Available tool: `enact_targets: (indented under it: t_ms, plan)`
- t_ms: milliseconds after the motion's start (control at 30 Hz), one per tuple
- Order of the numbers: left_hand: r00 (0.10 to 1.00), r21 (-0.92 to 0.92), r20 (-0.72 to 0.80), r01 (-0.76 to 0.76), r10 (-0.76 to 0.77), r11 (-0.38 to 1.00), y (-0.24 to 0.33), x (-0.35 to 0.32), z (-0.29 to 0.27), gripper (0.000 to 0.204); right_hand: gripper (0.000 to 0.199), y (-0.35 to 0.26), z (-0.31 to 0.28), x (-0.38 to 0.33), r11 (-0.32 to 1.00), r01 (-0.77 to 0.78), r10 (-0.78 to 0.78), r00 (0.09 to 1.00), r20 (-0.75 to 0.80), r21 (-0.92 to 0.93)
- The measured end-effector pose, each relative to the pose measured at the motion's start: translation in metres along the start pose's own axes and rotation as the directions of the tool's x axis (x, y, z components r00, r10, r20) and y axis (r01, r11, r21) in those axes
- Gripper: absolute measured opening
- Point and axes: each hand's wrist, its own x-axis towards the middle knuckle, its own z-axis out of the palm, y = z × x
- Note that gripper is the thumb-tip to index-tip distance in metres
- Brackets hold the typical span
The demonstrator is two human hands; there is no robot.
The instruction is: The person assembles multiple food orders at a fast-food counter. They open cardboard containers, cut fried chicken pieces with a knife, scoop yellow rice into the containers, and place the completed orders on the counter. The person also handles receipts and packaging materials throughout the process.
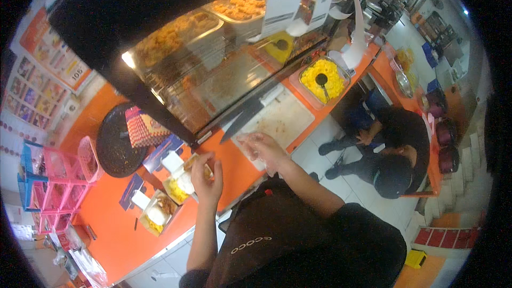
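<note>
My left hand hovers at the edge of an open takeaway box holding yellow rice, a white item and browned food. Its fingers are curved, with the thumb apart, and I see nothing held. A second open box with similar food sits beside it, nearer me. My right hand, in what looks like a clear plastic glove, is over the near edge of a white cutting board. Its fingers are loosely bent and apart, holding nothing. A large dark-bladed knife lies along the board's far side.
A lit glass food warmer stands beyond the orange counter. Right of the board is a tray of yellow rice with a dark ladle. At left are a round black tray and pink baskets. A person sits at right.
</note>
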Motion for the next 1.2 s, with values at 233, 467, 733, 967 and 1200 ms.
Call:
enact_targets:
  t_ms: [233, 467, 733, 967, 1200]
  plan:
    - [0.852, 0.129, -0.253, -0.44, 0.458, 0.889, 0.144, 0.217, 0.063, 0.031, 0.012, -0.029, -0.061, -0.005, 0.989, -0.056, 0.057, 0.998, -0.001, 0.134]
    - [0.863, -0.113, -0.29, -0.459, 0.413, 0.881, 0.191, 0.276, 0.086, 0.034, 0.017, -0.049, -0.096, -0.008, 0.999, 0.042, -0.044, 0.996, 0.078, 0.034]
    - [0.876, 0.162, -0.395, -0.23, 0.277, 0.96, 0.117, 0.135, -0.037, 0.054, 0.017, -0.033, -0.078, 0.002, 0.999, -0.036, 0.033, 0.972, 0.234, 0.007]
    - [0.691, -0.24, -0.593, 0.34, -0.414, 0.909, -0.051, -0.011, -0.212, 0.057, 0.017, 0.003, 0.037, -0.006, 0.978, -0.194, 0.207, 0.943, 0.259, -0.078]
    - [0.795, 0.179, -0.485, 0.498, -0.364, 0.848, -0.202, -0.106, -0.27, 0.064, 0.015, 0.042, 0.149, -0.011, 0.944, -0.321, 0.329, 0.915, 0.235, -0.069]
